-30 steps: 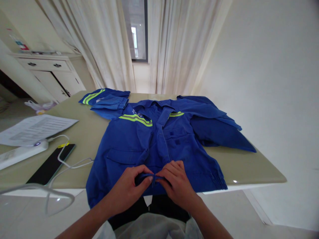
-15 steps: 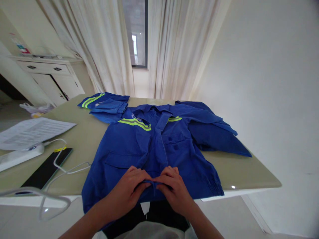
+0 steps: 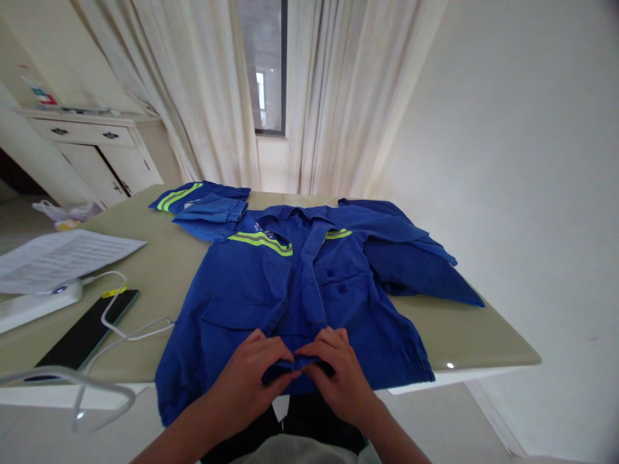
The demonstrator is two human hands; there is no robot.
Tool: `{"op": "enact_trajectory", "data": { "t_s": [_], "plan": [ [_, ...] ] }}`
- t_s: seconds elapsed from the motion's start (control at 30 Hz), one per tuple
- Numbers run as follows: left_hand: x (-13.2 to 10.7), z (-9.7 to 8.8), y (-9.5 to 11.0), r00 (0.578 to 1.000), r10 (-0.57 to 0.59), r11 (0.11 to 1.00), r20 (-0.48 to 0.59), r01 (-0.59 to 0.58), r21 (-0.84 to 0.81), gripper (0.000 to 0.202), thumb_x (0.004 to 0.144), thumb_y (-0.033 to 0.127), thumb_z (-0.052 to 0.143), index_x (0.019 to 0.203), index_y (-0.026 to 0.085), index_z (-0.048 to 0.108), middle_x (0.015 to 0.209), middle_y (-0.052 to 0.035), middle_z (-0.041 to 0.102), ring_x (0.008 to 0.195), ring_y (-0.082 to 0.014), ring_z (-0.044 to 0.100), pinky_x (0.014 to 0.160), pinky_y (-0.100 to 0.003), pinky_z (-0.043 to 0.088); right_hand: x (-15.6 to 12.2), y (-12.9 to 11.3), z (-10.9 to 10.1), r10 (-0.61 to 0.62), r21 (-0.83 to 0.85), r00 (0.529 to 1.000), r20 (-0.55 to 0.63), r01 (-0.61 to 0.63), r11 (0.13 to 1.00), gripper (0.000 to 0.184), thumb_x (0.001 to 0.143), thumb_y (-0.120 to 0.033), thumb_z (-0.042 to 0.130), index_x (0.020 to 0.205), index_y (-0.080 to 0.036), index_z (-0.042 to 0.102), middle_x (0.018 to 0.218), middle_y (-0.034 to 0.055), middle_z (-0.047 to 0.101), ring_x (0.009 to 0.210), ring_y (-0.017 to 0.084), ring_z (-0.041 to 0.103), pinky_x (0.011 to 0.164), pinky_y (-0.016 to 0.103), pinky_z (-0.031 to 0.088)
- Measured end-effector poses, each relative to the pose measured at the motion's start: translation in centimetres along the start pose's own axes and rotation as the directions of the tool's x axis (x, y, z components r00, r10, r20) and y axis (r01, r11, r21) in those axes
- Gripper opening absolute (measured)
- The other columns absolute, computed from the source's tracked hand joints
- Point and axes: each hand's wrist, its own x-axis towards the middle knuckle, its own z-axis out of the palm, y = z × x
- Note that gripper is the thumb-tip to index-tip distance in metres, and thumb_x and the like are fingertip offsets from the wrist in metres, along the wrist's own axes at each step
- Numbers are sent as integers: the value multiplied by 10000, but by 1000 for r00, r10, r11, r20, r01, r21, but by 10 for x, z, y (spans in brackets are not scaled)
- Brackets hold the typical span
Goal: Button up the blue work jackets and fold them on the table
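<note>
A blue work jacket (image 3: 251,283) with yellow-green reflective stripes lies spread on the table, collar toward the window and hem toward me. My left hand (image 3: 256,367) pinches the bottom edge of its front opening between thumb and fingers. Right beside it, my right hand (image 3: 336,367) grips the other front edge at the hem. The fingertips of both hands nearly meet, and the cloth between them is mostly hidden. Both sleeves are bent outward on the tabletop, the left one folded over on itself.
Left on the table (image 3: 483,341) lie a printed sheet (image 3: 72,254), a white power strip (image 3: 43,303), a dark flat device (image 3: 87,332) and a looping white cable (image 3: 109,316). Behind stand curtains (image 3: 207,90) and a white cabinet (image 3: 104,161). A wall (image 3: 522,161) rises on the right.
The thumbs and fingers have shifted on the hem edges; my left thumb now reaches further toward the right hand. The jacket lies much as before.
</note>
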Motion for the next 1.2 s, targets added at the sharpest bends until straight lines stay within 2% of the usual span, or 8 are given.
{"op": "enact_trajectory", "data": {
  "t_s": [0.23,0.4,0.53,0.6,0.73,0.87,1.03,1.2],
  "plan": [
    [-6,-19,18,991,7,996,136,5,-93,108,1027,341,627,1006,249,678,957,-1,733,930,-175,641,946,-351,427,0,5,-29,7,191,991,131,-32,981,284,1063,-467,592,974,-274,782,903,5,709,915,182,629,927,371,385],
    [7,-55,42,825,241,929,512,-42,-369,258,999,398,665,1232,294,700,1197,-23,742,1129,-188,675,1051,-313,470,4,-5,-72,-46,181,892,451,-41,983,335,1056,-511,585,1001,-245,782,967,25,718,979,174,662,941,326,461],
    [81,-78,6,983,45,976,177,-5,-219,280,1031,414,589,1234,271,716,1199,-30,752,1075,-188,699,958,-297,531,52,7,-110,-35,35,940,339,25,999,306,1043,-498,614,1165,-253,748,1184,65,711,1112,197,660,989,320,494],
    [137,-87,-32,994,-57,994,-98,48,-93,259,1010,372,583,1157,224,735,1115,-49,773,1022,-207,713,926,-317,549,96,33,-121,-31,-100,977,212,53,994,315,1041,-510,607,1127,-243,749,1141,72,725,1076,212,671,976,338,507],
    [237,-103,-111,883,-276,927,-379,349,138,302,954,218,543,1198,167,713,1145,-105,772,1064,-243,720,997,-361,547,203,110,-120,128,-269,992,-14,-127,955,356,1029,-501,602,1172,-201,730,1160,107,743,1058,237,700,971,360,533],
    [278,-108,-163,844,-288,785,-453,479,393,508,872,230,645,1376,163,632,1434,-168,645,1367,-354,550,1144,-499,452,281,173,-101,370,-418,922,-111,-381,825,581,1004,-494,634,1439,-111,591,1446,217,618,1308,301,619,1111,395,465],
    [296,-121,-206,785,-471,844,-402,534,55,344,718,139,703,1051,208,754,1219,-149,750,1352,-409,556,1197,-597,345,328,210,-92,438,-446,898,-33,-405,798,386,911,-322,747,1257,-151,732,1325,175,714,1277,347,644,1094,427,475],
    [353,-165,-234,683,-587,809,-434,513,-287,77,785,237,670,795,170,706,751,-137,716,1042,-400,715,961,-543,556,394,221,-131,421,-307,902,-93,-428,850,181,949,-255,652,967,-159,804,1049,124,799,1136,305,722,994,359,533]
  ]
}}
